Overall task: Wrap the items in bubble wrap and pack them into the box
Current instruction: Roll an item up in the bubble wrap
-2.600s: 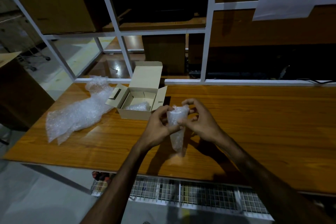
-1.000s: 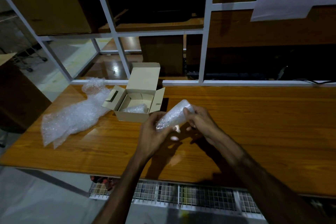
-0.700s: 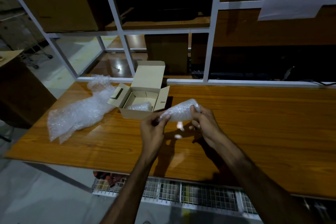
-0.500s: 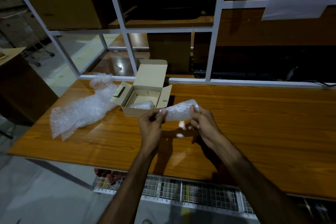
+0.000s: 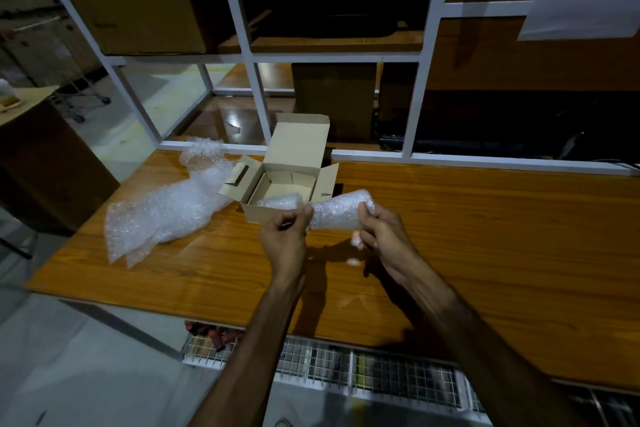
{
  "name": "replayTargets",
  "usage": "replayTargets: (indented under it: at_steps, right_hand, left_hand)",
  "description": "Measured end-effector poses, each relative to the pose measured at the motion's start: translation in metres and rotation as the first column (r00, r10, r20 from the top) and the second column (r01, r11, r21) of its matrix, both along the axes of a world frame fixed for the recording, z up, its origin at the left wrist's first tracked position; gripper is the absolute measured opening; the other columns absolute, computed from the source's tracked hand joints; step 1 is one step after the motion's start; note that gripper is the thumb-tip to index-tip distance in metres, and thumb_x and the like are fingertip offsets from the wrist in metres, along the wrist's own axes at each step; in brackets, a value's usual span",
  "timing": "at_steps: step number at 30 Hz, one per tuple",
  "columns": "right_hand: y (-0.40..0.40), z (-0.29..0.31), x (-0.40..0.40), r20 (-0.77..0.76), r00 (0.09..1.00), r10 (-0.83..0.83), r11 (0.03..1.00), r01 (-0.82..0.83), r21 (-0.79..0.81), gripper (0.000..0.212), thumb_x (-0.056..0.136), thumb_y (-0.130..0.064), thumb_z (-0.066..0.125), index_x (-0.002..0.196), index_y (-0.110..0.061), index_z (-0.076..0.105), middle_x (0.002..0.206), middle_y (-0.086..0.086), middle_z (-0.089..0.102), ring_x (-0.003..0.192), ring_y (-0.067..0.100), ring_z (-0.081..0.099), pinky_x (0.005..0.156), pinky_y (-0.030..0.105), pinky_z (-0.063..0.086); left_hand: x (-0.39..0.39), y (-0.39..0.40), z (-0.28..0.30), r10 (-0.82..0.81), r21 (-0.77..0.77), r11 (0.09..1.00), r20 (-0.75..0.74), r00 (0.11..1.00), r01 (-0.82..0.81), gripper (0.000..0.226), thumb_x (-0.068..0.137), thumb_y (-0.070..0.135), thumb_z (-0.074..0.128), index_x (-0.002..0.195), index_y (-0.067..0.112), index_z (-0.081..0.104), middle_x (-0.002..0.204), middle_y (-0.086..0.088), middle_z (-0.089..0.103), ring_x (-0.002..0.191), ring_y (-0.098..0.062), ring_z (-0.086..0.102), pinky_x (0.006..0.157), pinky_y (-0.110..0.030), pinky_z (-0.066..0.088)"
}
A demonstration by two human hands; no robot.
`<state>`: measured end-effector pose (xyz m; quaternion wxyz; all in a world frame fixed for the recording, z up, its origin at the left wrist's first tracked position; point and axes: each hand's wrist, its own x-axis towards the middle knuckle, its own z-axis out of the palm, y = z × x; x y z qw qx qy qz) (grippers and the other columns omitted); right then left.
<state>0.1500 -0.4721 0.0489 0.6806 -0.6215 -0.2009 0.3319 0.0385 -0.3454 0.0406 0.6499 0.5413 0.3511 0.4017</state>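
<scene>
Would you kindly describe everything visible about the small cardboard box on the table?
The small cardboard box is pale tan and sits on the wooden table, open: its lid stands upright at the back and both side flaps splay outward, the left one with a slot. A bubble-wrapped bundle already lies inside. Loose bubble wrap lies against its left side. Neither hand touches it; the wrapped item they hold is just in front of its right corner.

Bubble wrap is hiding whatever sits inside the wrapped bundle point(image 5: 341, 213). The box point(image 5: 277, 215) front wall is concealing most of a second wrapped piece point(image 5: 280, 201). Both forearms are running off the bottom edge.
</scene>
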Motion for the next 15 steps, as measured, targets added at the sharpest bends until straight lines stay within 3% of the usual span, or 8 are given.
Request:
replayTargets:
  at_steps: [3, 8, 9, 11, 13, 15]
  right_hand:
    - [0.011, -0.003, -0.007, 0.051, 0.998, -0.044, 0.998, 0.046, -0.034, 0.028, 0.109, -0.038, 0.047, 0.112, -0.017, 0.065, 0.066, -0.003, 0.045, 0.061, 0.017, 0.044, 0.056, 0.027, 0.048]
    - [0.029, -0.005, -0.018, 0.119, 0.987, -0.106, 0.989, 0.117, -0.094, 0.023, 0.109, -0.037, 0.048, 0.119, -0.021, 0.062, 0.066, -0.006, 0.041, 0.062, 0.013, 0.045, 0.048, 0.022, 0.045]
    - [0.033, -0.004, -0.021, 0.129, 0.986, -0.101, 0.989, 0.114, -0.093, 0.023, 0.110, -0.036, 0.048, 0.118, -0.021, 0.063, 0.064, -0.008, 0.044, 0.060, 0.010, 0.046, 0.048, 0.021, 0.045]
    - [0.041, -0.006, -0.028, 0.121, 0.989, -0.080, 0.994, 0.089, -0.063, 0.025, 0.110, -0.033, 0.046, 0.120, -0.019, 0.065, 0.063, -0.013, 0.055, 0.055, 0.003, 0.049, 0.051, 0.021, 0.046]
    - [0.051, -0.010, -0.035, 0.119, 0.991, -0.059, 0.996, 0.066, -0.055, 0.027, 0.110, -0.033, 0.047, 0.124, -0.021, 0.066, 0.071, -0.017, 0.065, 0.057, 0.000, 0.053, 0.057, 0.027, 0.050]
    - [0.060, -0.016, -0.044, 0.073, 0.997, -0.030, 0.999, 0.033, -0.043, 0.028, 0.110, -0.033, 0.047, 0.130, -0.023, 0.064, 0.068, -0.016, 0.064, 0.054, 0.003, 0.048, 0.059, 0.031, 0.052]
  left_hand:
    - [0.000, 0.001, -0.003, 0.042, 0.126, 0.991, -0.030, 0.999, -0.038, 0.012, 0.097, 0.017, 0.073, 0.091, 0.008, 0.077, 0.080, -0.002, 0.075, 0.080, -0.014, 0.071, 0.070, -0.032, 0.054]
    - [-0.004, 0.012, -0.015, -0.027, 0.240, 0.969, -0.105, 0.994, 0.051, 0.046, 0.107, 0.039, 0.059, 0.076, 0.007, 0.067, 0.071, -0.013, 0.063, 0.071, -0.032, 0.062, 0.068, -0.048, 0.055]
    - [-0.005, 0.014, -0.015, -0.060, 0.222, 0.972, -0.109, 0.992, 0.083, 0.042, 0.106, 0.044, 0.059, 0.083, 0.011, 0.071, 0.077, -0.009, 0.067, 0.076, -0.029, 0.066, 0.072, -0.049, 0.058]
    - [-0.006, 0.016, -0.016, -0.130, 0.130, 0.982, -0.086, 0.988, 0.140, 0.032, 0.102, 0.042, 0.065, 0.118, 0.017, 0.076, 0.106, 0.002, 0.077, 0.100, -0.014, 0.073, 0.087, -0.041, 0.062]
    - [-0.007, 0.021, -0.016, -0.139, 0.103, 0.984, -0.077, 0.987, 0.146, 0.052, 0.098, 0.040, 0.073, 0.141, 0.013, 0.064, 0.129, -0.002, 0.073, 0.117, -0.014, 0.070, 0.097, -0.041, 0.061]
    - [-0.007, 0.029, -0.020, -0.131, 0.099, 0.986, -0.071, 0.989, 0.138, 0.066, 0.093, 0.046, 0.075, 0.148, 0.013, 0.057, 0.137, -0.008, 0.069, 0.122, -0.020, 0.069, 0.098, -0.045, 0.061]
